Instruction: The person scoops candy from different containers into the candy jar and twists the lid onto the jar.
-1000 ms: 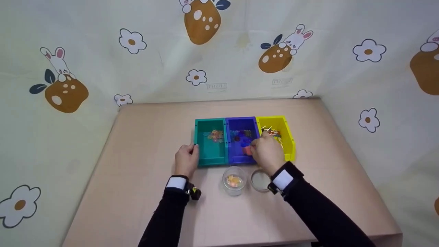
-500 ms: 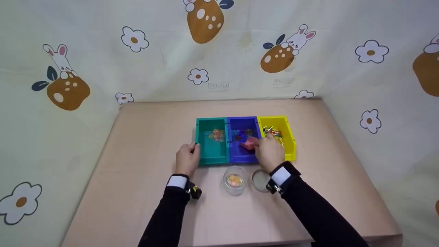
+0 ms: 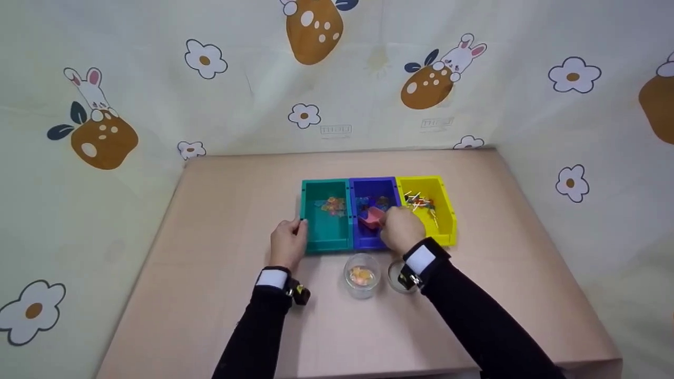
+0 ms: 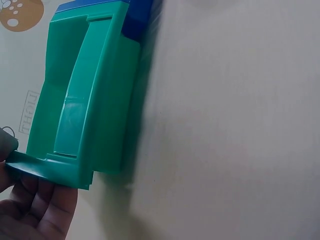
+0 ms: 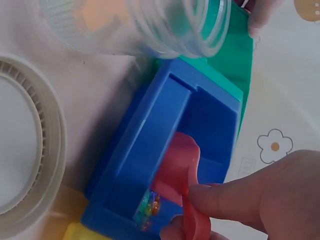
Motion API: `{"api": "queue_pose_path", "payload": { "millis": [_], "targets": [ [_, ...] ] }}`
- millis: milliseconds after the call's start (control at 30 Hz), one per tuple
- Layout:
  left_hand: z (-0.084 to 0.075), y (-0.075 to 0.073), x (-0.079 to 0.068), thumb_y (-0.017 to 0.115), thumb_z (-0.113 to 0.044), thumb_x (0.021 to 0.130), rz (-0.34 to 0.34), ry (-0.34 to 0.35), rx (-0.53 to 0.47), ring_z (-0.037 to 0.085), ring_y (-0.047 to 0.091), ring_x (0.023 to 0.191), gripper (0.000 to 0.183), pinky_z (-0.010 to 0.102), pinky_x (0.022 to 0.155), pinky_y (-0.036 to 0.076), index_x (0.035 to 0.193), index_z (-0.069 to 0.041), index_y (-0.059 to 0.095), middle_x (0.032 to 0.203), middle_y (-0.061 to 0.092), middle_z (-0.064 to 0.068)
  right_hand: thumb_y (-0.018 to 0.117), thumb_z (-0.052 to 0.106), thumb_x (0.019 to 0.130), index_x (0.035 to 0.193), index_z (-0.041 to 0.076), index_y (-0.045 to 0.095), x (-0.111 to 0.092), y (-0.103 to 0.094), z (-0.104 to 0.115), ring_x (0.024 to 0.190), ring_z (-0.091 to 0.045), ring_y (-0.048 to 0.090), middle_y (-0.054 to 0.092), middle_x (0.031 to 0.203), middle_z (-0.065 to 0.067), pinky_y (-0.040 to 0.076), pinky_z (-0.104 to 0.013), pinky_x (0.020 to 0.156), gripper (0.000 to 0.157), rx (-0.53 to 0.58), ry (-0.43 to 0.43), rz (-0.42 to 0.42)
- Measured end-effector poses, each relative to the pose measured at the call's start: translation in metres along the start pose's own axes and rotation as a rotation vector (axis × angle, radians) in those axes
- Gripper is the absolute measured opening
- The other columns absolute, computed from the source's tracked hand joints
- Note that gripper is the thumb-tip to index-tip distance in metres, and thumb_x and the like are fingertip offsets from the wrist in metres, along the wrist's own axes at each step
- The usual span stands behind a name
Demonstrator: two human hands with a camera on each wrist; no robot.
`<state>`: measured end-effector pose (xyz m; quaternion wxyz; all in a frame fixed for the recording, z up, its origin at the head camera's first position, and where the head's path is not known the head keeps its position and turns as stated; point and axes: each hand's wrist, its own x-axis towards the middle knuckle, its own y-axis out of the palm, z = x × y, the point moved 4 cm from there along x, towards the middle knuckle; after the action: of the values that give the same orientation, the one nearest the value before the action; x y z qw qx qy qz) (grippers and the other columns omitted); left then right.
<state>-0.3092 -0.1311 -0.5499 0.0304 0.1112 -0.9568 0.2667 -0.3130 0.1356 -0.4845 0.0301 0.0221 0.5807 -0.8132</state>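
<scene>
My left hand pinches the left rim of the green bin, thumb over the edge and fingers beneath. Inside that bin lie small clear and peach pieces. With the thumb and curled fingers, my right hand grips the handle of a pink scoop. The scoop's bowl sits inside the blue bin. Shiny coloured beads show beside it in the right wrist view. Whether the bowl holds beads is hard to tell.
A clear jar with peach and yellow pieces stands in front of the bins. Beside it, partly under my right wrist, lies a round lid. The yellow bin at right holds white sticks with coloured ends.
My right hand has moved left from beside the yellow bin, and the scoop has shifted slightly left and up within the blue bin, its bowl now turned. The left hand keeps its hold.
</scene>
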Motion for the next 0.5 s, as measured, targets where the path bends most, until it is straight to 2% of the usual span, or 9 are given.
{"api": "queue_pose_path", "payload": {
  "millis": [167,233,400,433,500],
  "targets": [
    [0.004,-0.001,0.001,0.064,-0.020,0.109,-0.002,-0.011,-0.037,0.024,0.051,0.080,0.035,0.033,0.070,0.044,0.132,0.003,0.077,0.088,0.063,0.014,0.071,0.010,0.095,0.106,-0.002,0.080,0.011,0.012,0.008,0.096,-0.038,0.077,0.080,0.108,-0.023,0.065,-0.055,0.089,0.019,-0.014,0.049,-0.011],
    [0.016,0.004,0.006,0.065,-0.024,0.108,-0.011,0.003,-0.043,0.022,0.049,0.077,0.035,0.032,0.067,0.042,0.128,0.001,0.080,0.084,0.061,0.011,0.070,0.009,0.095,0.108,-0.004,0.079,0.016,0.016,0.009,0.097,-0.041,0.078,0.080,0.109,-0.025,0.066,-0.056,0.088,0.021,-0.011,0.063,-0.033],
    [0.015,0.004,0.007,0.065,-0.025,0.108,0.011,-0.017,-0.048,0.023,0.052,0.078,0.036,0.032,0.069,0.045,0.131,-0.001,0.078,0.088,0.066,0.013,0.069,0.009,0.093,0.107,-0.006,0.077,0.028,0.021,0.010,0.098,-0.045,0.079,0.081,0.107,-0.028,0.066,-0.059,0.084,0.022,-0.025,0.059,-0.084],
    [0.008,0.001,0.004,0.064,-0.024,0.109,0.021,-0.035,-0.043,0.023,0.054,0.081,0.036,0.032,0.071,0.046,0.134,-0.001,0.077,0.091,0.068,0.014,0.067,0.014,0.096,0.105,-0.005,0.077,0.040,0.032,0.000,0.095,-0.045,0.080,0.081,0.105,-0.027,0.067,-0.058,0.081,0.023,-0.029,0.036,-0.119],
    [0.003,-0.002,0.002,0.063,-0.023,0.110,0.040,-0.061,-0.031,0.023,0.055,0.084,0.038,0.032,0.073,0.047,0.140,-0.001,0.071,0.097,0.070,0.017,0.067,0.015,0.098,0.106,-0.005,0.076,0.044,0.033,0.001,0.096,-0.046,0.080,0.081,0.104,-0.027,0.067,-0.059,0.080,0.024,-0.048,0.028,-0.127]
  ]
}}
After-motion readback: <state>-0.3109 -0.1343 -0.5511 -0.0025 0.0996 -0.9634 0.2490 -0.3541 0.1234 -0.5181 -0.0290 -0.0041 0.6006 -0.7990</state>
